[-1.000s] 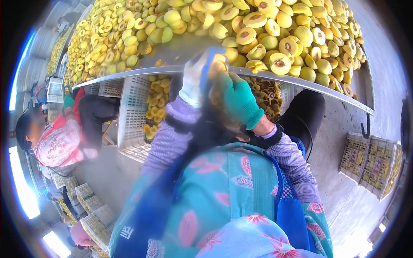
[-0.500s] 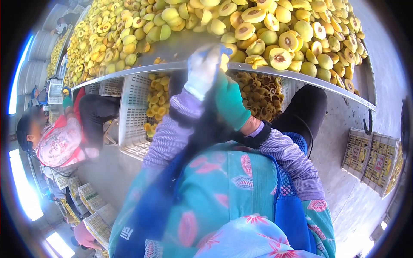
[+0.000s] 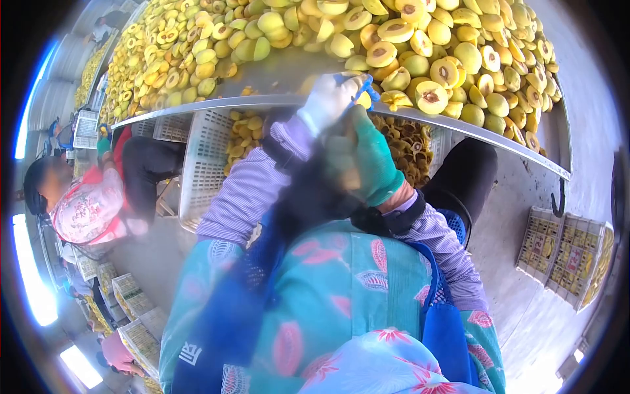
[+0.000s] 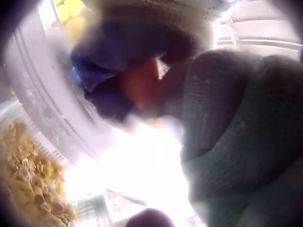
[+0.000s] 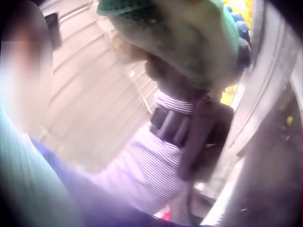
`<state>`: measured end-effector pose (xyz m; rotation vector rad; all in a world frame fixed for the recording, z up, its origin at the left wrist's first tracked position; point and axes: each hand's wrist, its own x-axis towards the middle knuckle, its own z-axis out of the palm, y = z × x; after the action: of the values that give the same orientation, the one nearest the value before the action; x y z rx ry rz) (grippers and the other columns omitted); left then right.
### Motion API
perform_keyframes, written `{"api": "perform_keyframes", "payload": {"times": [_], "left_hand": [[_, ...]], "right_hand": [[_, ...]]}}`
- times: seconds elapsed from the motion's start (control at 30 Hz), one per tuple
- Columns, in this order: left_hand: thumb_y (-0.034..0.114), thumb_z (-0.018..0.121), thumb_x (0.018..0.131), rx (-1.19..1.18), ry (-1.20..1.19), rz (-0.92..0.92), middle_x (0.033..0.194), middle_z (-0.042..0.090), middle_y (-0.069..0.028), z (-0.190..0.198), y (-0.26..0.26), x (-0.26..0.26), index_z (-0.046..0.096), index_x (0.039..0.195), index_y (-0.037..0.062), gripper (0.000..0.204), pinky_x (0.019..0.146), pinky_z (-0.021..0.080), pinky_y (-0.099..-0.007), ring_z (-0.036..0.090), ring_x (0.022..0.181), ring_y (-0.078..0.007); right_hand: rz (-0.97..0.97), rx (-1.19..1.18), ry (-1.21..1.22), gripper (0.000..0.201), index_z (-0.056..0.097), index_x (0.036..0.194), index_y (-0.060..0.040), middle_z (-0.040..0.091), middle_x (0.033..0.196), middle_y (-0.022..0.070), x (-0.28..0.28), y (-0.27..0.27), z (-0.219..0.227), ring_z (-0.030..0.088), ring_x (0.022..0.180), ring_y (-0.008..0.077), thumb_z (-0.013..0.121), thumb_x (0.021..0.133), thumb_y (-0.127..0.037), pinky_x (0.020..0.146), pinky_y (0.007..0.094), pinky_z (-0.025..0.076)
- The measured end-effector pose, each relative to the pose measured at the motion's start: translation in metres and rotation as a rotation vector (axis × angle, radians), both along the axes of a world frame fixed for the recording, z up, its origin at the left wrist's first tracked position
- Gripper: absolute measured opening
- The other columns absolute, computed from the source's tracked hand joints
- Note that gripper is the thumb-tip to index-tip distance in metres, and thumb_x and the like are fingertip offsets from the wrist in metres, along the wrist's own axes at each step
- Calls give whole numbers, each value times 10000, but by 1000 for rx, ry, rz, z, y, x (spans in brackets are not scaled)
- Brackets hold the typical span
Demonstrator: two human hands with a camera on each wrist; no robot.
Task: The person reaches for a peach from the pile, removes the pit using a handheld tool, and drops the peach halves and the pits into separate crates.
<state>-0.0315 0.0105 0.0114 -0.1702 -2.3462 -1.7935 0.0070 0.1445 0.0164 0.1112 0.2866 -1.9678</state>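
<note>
We work at the long metal table (image 3: 459,128), heaped with halved yellow fruit (image 3: 420,59), and everything here sits relative to its near rim. Below that rim stand a white crate (image 3: 203,164) of fruit pieces, on the left, and a bin of pits (image 3: 407,141), on the right.

Our hands have risen since a second ago: then they met at the rim, blurred in mid-motion; now they sit at or just above it and look steadier. We judge one fruit is being worked with the tool, not dropped yet.

Our left hand (image 3: 328,98), in a white glove, has its fingers curled round a blue-handled tool (image 3: 357,82) at the rim. Our right hand (image 3: 371,157), in a green glove, sits just below the rim; its fingers look curled, but on what we cannot tell. A yellow fruit piece (image 3: 363,100) shows between the gloves, touching the tool.

Both wrist views are too blurred to settle the grips.
</note>
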Motion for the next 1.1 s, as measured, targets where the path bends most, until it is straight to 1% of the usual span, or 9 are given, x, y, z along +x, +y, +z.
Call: {"api": "perform_keyframes", "payload": {"times": [0.2,0.33,0.47,0.57,0.67,0.8,0.87,0.97,1.1], "left_hand": [[134,593,833,-330,17,-262,936,673,-57,3,-21,-12,584,1143,72,316,702,529,-324,663,798,-226],[198,545,902,-89,-43,-358,871,663,-39,10,-19,-7,587,1104,62,248,695,522,-302,648,775,-199],[357,531,929,-93,-15,-330,807,664,-122,17,-18,1,661,887,-36,416,699,514,-315,630,735,-209],[342,523,933,721,-224,-153,810,639,-147,26,-2,17,625,930,-42,397,676,524,-350,627,733,-262],[260,558,912,932,-245,91,833,625,-165,33,-3,39,579,989,-51,321,658,527,-374,620,727,-290],[101,627,830,-399,143,378,989,639,-88,18,-52,88,603,1107,58,282,732,532,-327,643,841,-238],[187,627,835,-577,-214,320,1012,656,-121,56,-100,90,611,1134,64,324,773,513,-288,647,889,-228],[464,608,794,-926,-233,582,1035,650,-152,49,-98,49,641,1083,63,495,807,488,-387,628,909,-305],[413,659,728,-1034,-377,96,1078,638,-165,0,-75,-34,596,1181,91,558,899,453,-383,587,1041,-329]], "right_hand": [[11,-277,-195,343,530,877,-154,409,649,-52,-3,-6,-5,413,526,94,438,950,-475,481,306,387],[-2,45,11,354,427,741,-201,312,585,-94,-4,-8,22,342,489,86,423,947,-489,488,267,304],[230,-299,-153,353,439,748,-200,327,601,-94,-12,4,2,354,506,77,414,952,-487,484,258,301],[250,-403,-198,371,444,749,-199,328,602,-95,-11,-1,10,356,504,71,392,956,-502,475,249,297],[335,-398,-151,402,445,739,-197,304,571,-98,-6,1,24,327,455,68,372,954,-529,444,244,279],[380,-440,-118,442,510,775,-172,339,542,-83,-5,9,26,325,399,74,373,945,-557,402,242,298],[213,-274,-406,393,564,880,-131,479,641,-24,-15,23,-36,438,471,105,428,948,-494,437,245,376],[-45,268,673,320,576,1011,-91,556,758,3,-11,23,-102,529,625,111,451,967,-382,539,237,453],[-128,428,757,223,566,1038,-43,600,862,65,-12,11,-88,576,740,173,560,877,-198,606,273,456]]}}
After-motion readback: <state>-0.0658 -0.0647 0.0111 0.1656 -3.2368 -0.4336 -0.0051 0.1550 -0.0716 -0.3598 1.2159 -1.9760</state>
